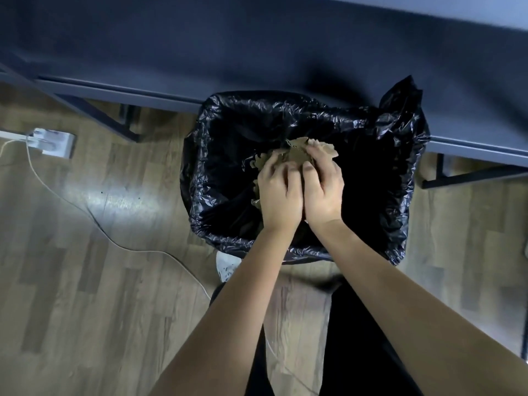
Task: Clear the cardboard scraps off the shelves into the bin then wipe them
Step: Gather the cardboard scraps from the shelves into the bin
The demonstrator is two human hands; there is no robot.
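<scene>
Bin: A bin (197,178) lined with a crumpled black plastic bag stands on the wood-pattern floor (85,295), its mouth wide open to the camera.

Cardboard scraps: A wad of torn brown cardboard scraps (297,152) is held over the middle of the bin's mouth. It is above the dark inside of the liner and clear of the rim on every side.

Left hand: The left hand (278,192) is cupped round the near left side of the wad, with its fingers curled over the top. Ragged edges of the scraps poke out beyond its fingertips and past its outer edge, towards the bin's left wall.

Right hand: The right hand (323,190) is pressed against the left hand, thumb side to thumb side. Its fingers are curled over the wad's right half, and more torn cardboard shows just past its knuckles, towards the bin's far wall.

Shelf: A dark blue-grey shelf (257,47) on a black metal frame runs behind the bin, whose far rim stands hard against the shelf's front edge.

Left of the bin: A white power strip (51,140) lies well apart from the bin on the floor. A pale cable (100,224) trails from it towards the bin's near corner.

Near side of the bin: The toe of a white shoe (227,265) sits just beside the bin's near rim, with dark trousers (365,338) below the forearms.
</scene>
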